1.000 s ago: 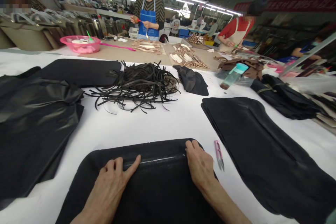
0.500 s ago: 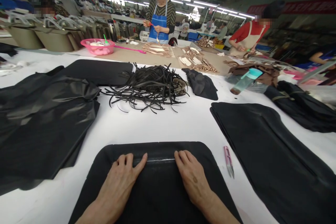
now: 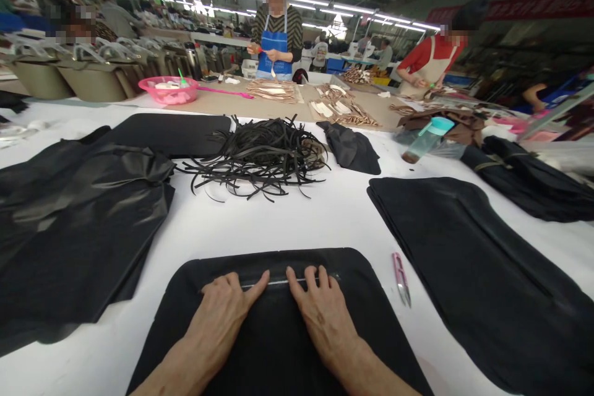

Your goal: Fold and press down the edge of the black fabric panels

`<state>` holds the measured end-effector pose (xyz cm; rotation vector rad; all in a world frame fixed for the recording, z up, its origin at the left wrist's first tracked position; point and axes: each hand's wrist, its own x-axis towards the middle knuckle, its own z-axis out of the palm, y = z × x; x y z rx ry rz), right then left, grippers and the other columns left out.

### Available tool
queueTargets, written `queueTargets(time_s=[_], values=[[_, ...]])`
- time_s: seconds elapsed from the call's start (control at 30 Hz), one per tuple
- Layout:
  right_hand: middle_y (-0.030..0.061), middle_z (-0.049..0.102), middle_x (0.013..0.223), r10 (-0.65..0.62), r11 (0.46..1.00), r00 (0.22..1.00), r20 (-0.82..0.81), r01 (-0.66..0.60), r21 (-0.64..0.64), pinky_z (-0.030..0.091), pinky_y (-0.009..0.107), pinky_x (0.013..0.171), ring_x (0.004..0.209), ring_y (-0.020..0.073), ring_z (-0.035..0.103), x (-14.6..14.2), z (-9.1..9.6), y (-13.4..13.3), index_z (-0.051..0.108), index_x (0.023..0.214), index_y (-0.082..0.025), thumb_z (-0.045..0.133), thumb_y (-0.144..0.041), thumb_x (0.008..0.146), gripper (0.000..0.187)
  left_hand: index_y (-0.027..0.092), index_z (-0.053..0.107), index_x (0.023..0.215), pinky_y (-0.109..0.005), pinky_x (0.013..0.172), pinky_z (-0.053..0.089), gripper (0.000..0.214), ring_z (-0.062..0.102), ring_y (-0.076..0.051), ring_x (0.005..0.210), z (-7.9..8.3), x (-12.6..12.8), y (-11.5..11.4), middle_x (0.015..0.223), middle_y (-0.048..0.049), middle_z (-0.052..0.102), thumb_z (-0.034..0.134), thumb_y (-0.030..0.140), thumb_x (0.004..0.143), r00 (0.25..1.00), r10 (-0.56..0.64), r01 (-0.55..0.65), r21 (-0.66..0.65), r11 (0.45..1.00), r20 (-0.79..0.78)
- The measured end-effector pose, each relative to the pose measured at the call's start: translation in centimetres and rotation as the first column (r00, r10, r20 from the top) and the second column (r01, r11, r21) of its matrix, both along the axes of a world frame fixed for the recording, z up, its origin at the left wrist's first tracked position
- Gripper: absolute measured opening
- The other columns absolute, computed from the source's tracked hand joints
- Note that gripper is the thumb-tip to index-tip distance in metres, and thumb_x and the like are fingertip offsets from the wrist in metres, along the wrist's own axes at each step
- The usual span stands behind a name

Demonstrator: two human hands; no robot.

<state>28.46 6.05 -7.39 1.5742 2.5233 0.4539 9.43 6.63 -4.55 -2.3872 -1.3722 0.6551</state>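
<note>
A black leather-like panel (image 3: 278,352) with rounded far corners lies flat in front of me. A thin white line (image 3: 278,283) runs across it near the far edge. My left hand (image 3: 223,309) rests on the panel at the left part of this line, its thumb stretched along it and its fingers somewhat bent. On the other side my right hand (image 3: 325,312) presses down with fingers apart, fingertips at the line. Neither hand holds anything. Pink-handled thread snips (image 3: 401,279) lie on the white tabletop (image 3: 260,223), right of the panel.
Black panels are stacked at right (image 3: 464,247); crumpled black material (image 3: 83,216) covers the left. Beyond lie a heap of black strips (image 3: 264,158) and a teal-lidded bottle (image 3: 427,139). A pink basin (image 3: 169,91) stands farther back, near a co-worker in a blue apron (image 3: 275,49).
My right hand has spread its fingers, its forefinger now closer to my left thumb. My left thumb has slid slightly right along the line. The view has shifted a little.
</note>
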Motion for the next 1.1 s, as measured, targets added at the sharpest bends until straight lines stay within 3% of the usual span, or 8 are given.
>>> queueTargets(time_s=[0.23,0.33,0.47,0.63,0.87,0.97,1.1], values=[[0.0120,0.059,0.108,0.045,0.999,0.984,-0.170,-0.040,0.033,0.049,0.033,0.083,0.098,0.0246,0.053,5.5,-0.6,-0.3,0.055,0.117,-0.008,0.048,0.004,0.073,0.046,0.029,0.035,0.135,-0.036,0.064,0.051,0.077,0.059,-0.023,0.080,-1.4,-2.4,-0.8,0.093,-0.0089,0.060,0.030,-0.011,0.069,0.975,0.034,-0.034,-0.003,0.999,0.219],[0.0108,0.059,0.103,-0.040,0.998,0.981,-0.190,0.049,0.043,0.046,0.034,0.084,0.094,0.0237,0.052,7.4,-0.7,-0.2,0.057,0.114,-0.008,0.049,0.002,0.075,0.040,0.021,0.047,0.128,-0.039,0.083,0.049,0.068,0.057,-0.023,0.095,-1.9,-3.8,-1.1,0.107,-0.0103,0.061,0.029,-0.011,0.070,0.960,0.081,-0.071,-0.046,0.996,0.268],[0.0081,0.059,0.099,-0.086,0.994,0.976,-0.202,0.097,0.045,0.044,0.033,0.084,0.091,0.0222,0.052,8.3,-0.4,0.3,0.058,0.110,-0.012,0.050,-0.001,0.078,0.035,0.016,0.056,0.120,-0.045,0.100,0.037,0.057,0.052,-0.026,0.109,-2.8,-5.8,-1.2,0.112,-0.0108,0.062,0.030,-0.008,0.074,0.940,0.090,-0.093,-0.007,0.996,0.330],[0.0081,0.058,0.093,-0.121,0.992,0.982,-0.148,0.125,0.021,0.041,0.034,0.080,0.087,0.0230,0.052,7.7,0.2,0.5,0.060,0.104,-0.013,0.050,0.000,0.078,0.031,0.017,0.062,0.112,-0.043,0.097,0.040,0.054,0.054,-0.026,0.108,-2.8,-7.1,-0.5,0.116,-0.0111,0.061,0.033,-0.007,0.074,0.895,0.139,-0.167,0.028,0.986,0.424],[0.0074,0.055,0.077,-0.310,0.945,0.939,-0.153,0.322,0.064,0.037,0.036,0.070,0.077,0.0245,0.052,6.4,1.5,0.7,0.058,0.073,-0.017,0.046,0.003,0.077,0.024,0.011,0.062,0.108,-0.041,0.095,0.043,0.044,0.051,-0.027,0.111,-1.3,-6.7,0.2,0.123,-0.0125,0.057,0.036,-0.004,0.076,0.814,0.223,-0.300,0.059,0.952,0.536],[0.0048,0.055,0.080,-0.204,0.978,0.934,-0.293,0.210,-0.011,0.036,0.034,0.070,0.077,0.0220,0.050,3.5,2.6,0.4,0.058,0.076,-0.019,0.049,-0.002,0.081,0.020,0.014,0.062,0.107,-0.041,0.096,0.042,0.037,0.050,-0.025,0.111,-0.7,-5.6,0.2,0.121,-0.0107,0.058,0.038,0.002,0.081,0.755,0.201,-0.274,0.022,0.961,0.624],[0.0008,0.055,0.083,-0.030,0.989,0.884,-0.466,-0.039,-0.139,0.036,0.030,0.070,0.077,0.0182,0.049,-1.3,2.4,0.0,0.058,0.083,-0.022,0.052,-0.009,0.084,0.015,0.024,0.062,0.104,-0.042,0.100,0.038,0.030,0.044,-0.024,0.117,-0.3,-3.8,0.4,0.125,-0.0059,0.054,0.045,0.011,0.083,0.666,0.178,-0.107,-0.142,0.984,0.725]])
